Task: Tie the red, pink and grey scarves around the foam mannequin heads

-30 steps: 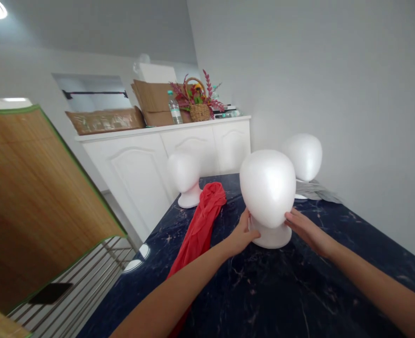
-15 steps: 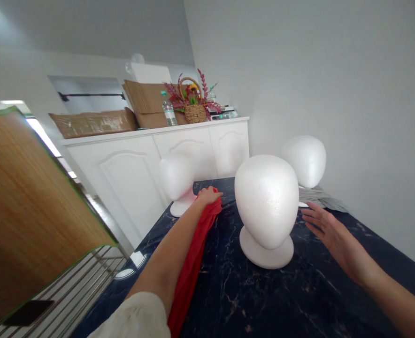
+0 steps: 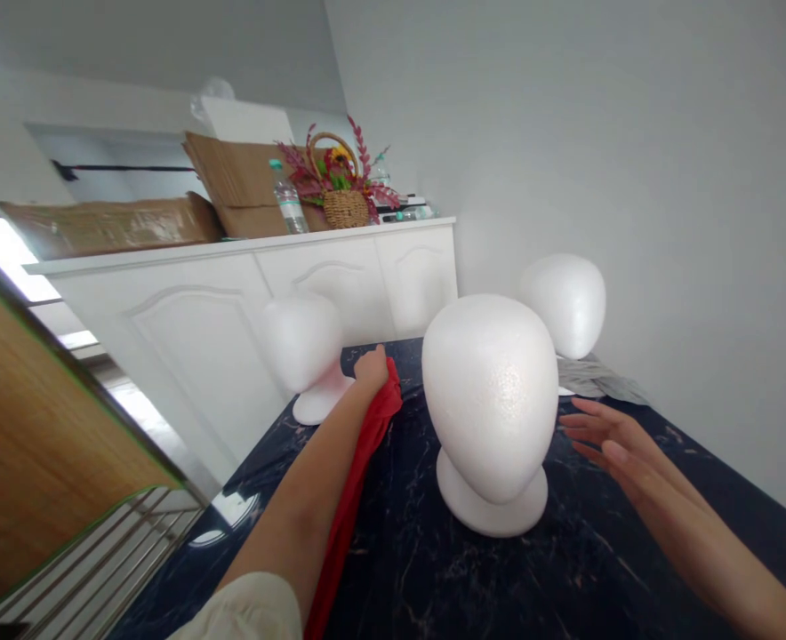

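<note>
A red cloth (image 3: pixel 385 400) lies in a long bunched strip on the dark table, partly under my left forearm. My left hand (image 3: pixel 370 366) is closed at its far end and appears to grip it; most of the fingers are hidden. To the left of that hand stands a white foam head (image 3: pixel 303 342) on a round base. Another white foam head (image 3: pixel 490 391) is upright in the middle, between my hands and touched by neither. My right hand (image 3: pixel 610 436) hovers to its right, fingers spread, holding nothing.
A third white foam head (image 3: pixel 570 302) stands behind at the right, with grey cloth (image 3: pixel 599 378) by its base. White cabinets (image 3: pixel 193 311) carry boxes (image 3: pixel 233 187), a water bottle (image 3: pixel 290 200) and a flower basket (image 3: pixel 346 207). At left are a wooden board (image 3: pixel 46 444) and metal rack (image 3: pixel 119 551).
The view has shifted, moving the scene leftward. My left hand has turned at the cloth's end, its fingers less visible. My right hand stays open, its thumb now showing.
</note>
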A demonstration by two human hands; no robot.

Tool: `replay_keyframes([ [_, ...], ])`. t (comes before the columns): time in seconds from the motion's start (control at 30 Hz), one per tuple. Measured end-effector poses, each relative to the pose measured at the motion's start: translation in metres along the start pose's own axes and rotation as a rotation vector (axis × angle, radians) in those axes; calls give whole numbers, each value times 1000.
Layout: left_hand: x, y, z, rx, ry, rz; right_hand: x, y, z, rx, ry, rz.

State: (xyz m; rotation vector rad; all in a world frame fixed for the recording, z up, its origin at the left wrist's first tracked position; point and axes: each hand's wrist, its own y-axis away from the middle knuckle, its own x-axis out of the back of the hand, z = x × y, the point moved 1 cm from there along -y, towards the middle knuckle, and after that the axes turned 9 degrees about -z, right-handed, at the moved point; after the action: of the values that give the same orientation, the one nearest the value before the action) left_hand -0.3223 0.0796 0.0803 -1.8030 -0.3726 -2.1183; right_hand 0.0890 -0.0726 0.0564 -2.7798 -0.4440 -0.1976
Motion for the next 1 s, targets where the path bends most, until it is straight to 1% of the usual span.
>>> replay_keyframes([
  [0.1,-3,6,2,41,-43,5,-2,1,-4,-2,0,20],
  [0.23,-8,12,1,9,-74,-11,-5,-4,-6,-33,8,10],
  [0.33,-2,10,-4,-9,-97,-15,-6,-7,-8,-46,23,20],
  [0.43,6,6,-10,-11,-115,-21,-6,-10,-7,-35,22,24],
  [0.5,8,5,-12,-8,-120,-14,-6,-11,-6,-26,17,19],
  [0.63,3,8,-10,4,-109,-4,-9,-7,-6,2,-3,-1],
  [0.73,-1,12,-8,-28,-92,-8,-12,-2,-8,25,25,-42],
  [0.83,4,15,-7,-61,-62,54,-14,2,-10,38,86,-71],
  [0.93,16,23,-8,-78,-7,178,-15,2,-11,51,116,-77],
  [1.0,27,33,-10,-81,49,276,-15,2,-11,62,114,-75],
])
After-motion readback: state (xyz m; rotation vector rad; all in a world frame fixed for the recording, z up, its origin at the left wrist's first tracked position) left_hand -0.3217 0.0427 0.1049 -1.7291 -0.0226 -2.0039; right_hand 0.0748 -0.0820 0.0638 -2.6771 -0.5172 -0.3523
